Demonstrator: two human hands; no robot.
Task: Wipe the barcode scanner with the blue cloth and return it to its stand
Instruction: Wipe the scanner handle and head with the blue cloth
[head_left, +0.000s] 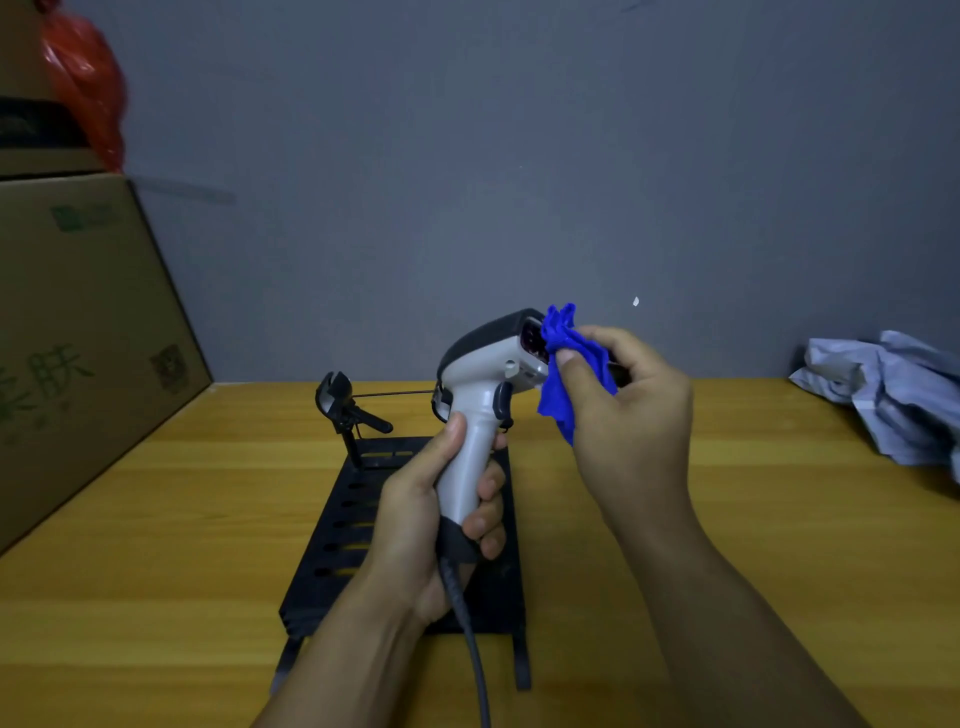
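My left hand (415, 525) grips the handle of the grey and black barcode scanner (480, 369), holding it upright above the table with its window facing right. A grey cable (475, 654) hangs from the handle's base. My right hand (623, 410) pinches a bunched blue cloth (566, 364) and presses it against the scanner's front window. The black stand (343, 405) with its forked cradle rises at the far left corner of a black slotted base plate (337, 540), behind and left of the scanner. The cradle holds nothing.
A wooden table (156, 571) carries everything. A large cardboard box (78, 338) stands at the left, with a red plastic bag (88, 83) above it. Crumpled grey-blue fabric (893, 395) lies at the far right. A grey wall closes off the back.
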